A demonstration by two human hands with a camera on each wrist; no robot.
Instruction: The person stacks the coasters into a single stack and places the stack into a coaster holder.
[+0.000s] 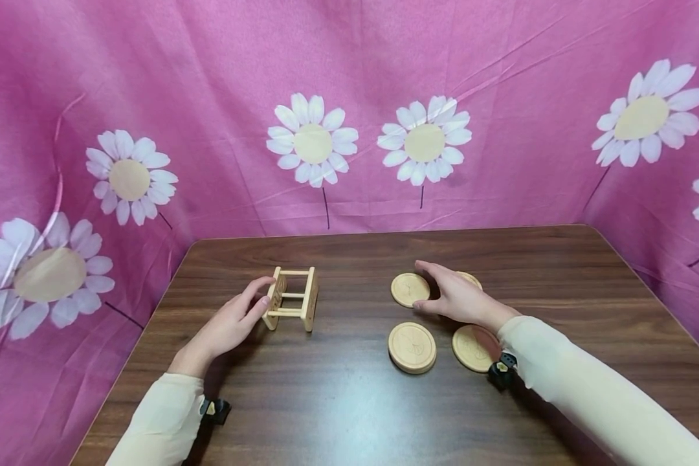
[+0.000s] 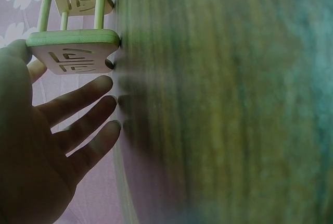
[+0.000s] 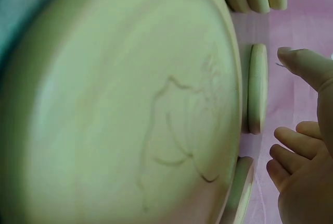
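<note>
My left hand (image 1: pixel 224 330) is at the left side of a small wooden rack (image 1: pixel 307 301) with cut-out side panels and round bars. Thumb and index finger pinch the edge of its near panel; the other fingers spread apart below it in the left wrist view. My right hand (image 1: pixel 463 298) hovers beside a round wooden coaster (image 1: pixel 408 288), thumb and fingers parted, nothing between them. Nearer me lies a stack of coasters (image 1: pixel 412 347). Another coaster (image 1: pixel 472 348) with engraved lines lies partly under the right wrist. Behind the right hand, one more coaster (image 1: pixel 470 279) is mostly hidden.
Everything stands on a dark wood-grain table (image 1: pixel 338 401). A pink cloth (image 1: pixel 361 58) with white daisies hangs along its back and sides. Black wrist devices sit at both cream sleeves (image 1: pixel 588 382).
</note>
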